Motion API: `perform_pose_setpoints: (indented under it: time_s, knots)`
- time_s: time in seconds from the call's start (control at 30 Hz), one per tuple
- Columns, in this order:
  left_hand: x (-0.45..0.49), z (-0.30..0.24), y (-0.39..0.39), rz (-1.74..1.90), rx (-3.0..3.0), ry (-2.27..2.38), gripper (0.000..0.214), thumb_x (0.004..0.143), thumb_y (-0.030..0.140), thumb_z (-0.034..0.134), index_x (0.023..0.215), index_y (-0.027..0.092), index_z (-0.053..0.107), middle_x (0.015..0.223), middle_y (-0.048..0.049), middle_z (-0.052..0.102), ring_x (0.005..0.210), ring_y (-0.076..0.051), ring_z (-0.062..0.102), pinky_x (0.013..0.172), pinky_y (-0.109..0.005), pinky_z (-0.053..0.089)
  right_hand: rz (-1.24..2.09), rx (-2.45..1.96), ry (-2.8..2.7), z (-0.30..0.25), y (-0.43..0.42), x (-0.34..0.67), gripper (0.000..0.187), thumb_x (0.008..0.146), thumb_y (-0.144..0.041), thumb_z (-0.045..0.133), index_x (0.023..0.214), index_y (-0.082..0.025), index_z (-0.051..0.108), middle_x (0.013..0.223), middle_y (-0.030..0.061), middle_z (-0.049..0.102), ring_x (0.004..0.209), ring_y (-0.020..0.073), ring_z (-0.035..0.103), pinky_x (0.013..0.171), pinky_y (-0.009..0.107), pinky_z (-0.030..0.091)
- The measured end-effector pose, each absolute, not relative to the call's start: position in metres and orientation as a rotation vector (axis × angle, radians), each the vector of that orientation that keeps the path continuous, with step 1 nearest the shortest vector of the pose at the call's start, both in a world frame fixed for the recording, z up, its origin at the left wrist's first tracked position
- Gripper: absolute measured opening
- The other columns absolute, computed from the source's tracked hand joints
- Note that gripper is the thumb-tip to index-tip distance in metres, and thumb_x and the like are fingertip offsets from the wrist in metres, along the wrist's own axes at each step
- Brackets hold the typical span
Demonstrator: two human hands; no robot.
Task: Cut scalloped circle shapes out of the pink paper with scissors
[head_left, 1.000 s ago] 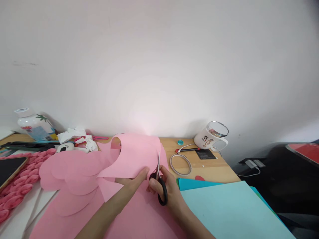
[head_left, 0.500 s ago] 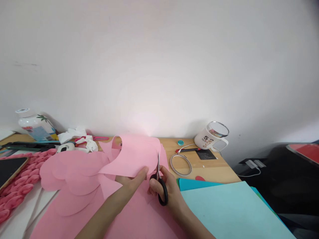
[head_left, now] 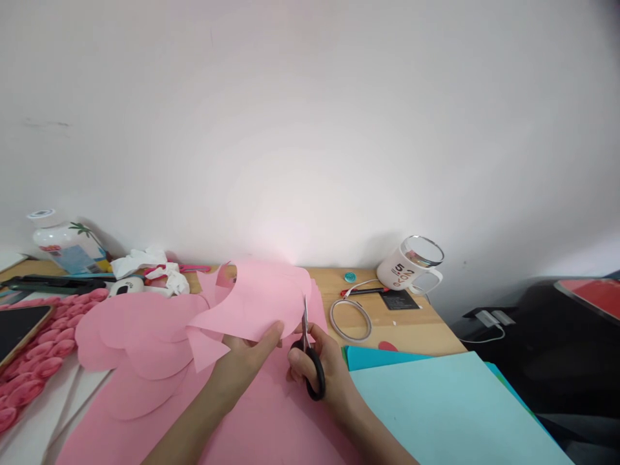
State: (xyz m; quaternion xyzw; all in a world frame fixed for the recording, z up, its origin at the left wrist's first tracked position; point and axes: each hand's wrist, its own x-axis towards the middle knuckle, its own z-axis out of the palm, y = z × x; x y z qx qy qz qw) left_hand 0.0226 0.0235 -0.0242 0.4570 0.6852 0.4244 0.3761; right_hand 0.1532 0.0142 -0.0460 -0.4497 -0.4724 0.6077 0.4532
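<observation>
My left hand pinches the near edge of a curved pink paper sheet, thumb on top and fingers underneath. In my right hand are black-handled scissors, their blades pointing away from me at the sheet's right part. The blades look nearly closed, and the paper partly hides them. Rounded pink paper cutouts overlap to the left of my left hand. More pink paper lies beneath both hands.
Right of my hands lies a stack of light blue paper. Behind it on the table are a coiled cable, a red and black cutter and a white mug. A bottle and tissues stand back left.
My left hand has shifted slightly left with the sheet's near edge. The scissor blades have closed a little at the paper, and my right hand has barely moved.
</observation>
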Motion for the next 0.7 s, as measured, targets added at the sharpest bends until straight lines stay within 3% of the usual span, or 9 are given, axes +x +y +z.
perform_pose_setpoints:
  time_s: [0.33,0.5,0.7]
  knots:
    - [0.024,-0.008,0.019,1.074,1.092,1.674,0.033,0.062,0.054,0.057,0.058,0.022,0.063,0.063,-0.0043,0.070,0.077,-0.027,0.064,0.073,-0.035,0.047,1.509,-1.115,-1.156,-0.048,0.014,0.152,0.034,0.065,-0.034,0.067,0.087,-0.018,0.047,0.041,-0.0096,0.046,0.039,0.0110,0.046,0.040,0.020,0.035]
    - [0.022,-0.005,0.019,0.920,1.147,1.628,0.031,0.062,0.050,0.058,0.059,0.020,0.064,0.069,-0.0057,0.071,0.079,-0.029,0.063,0.073,-0.036,0.046,1.490,-1.050,-1.167,-0.054,0.017,0.154,0.046,0.062,-0.033,0.070,0.098,-0.017,0.046,0.052,-0.0056,0.054,0.048,0.0117,0.048,0.046,0.021,0.037]
    - [0.028,0.003,0.016,0.991,1.142,1.669,0.025,0.062,0.044,0.056,0.051,0.021,0.060,0.062,-0.0044,0.069,0.077,-0.028,0.063,0.071,-0.036,0.046,1.490,-1.026,-1.165,-0.056,0.020,0.154,0.054,0.061,-0.030,0.072,0.104,-0.019,0.043,0.052,-0.0077,0.049,0.049,0.0108,0.044,0.048,0.022,0.034]
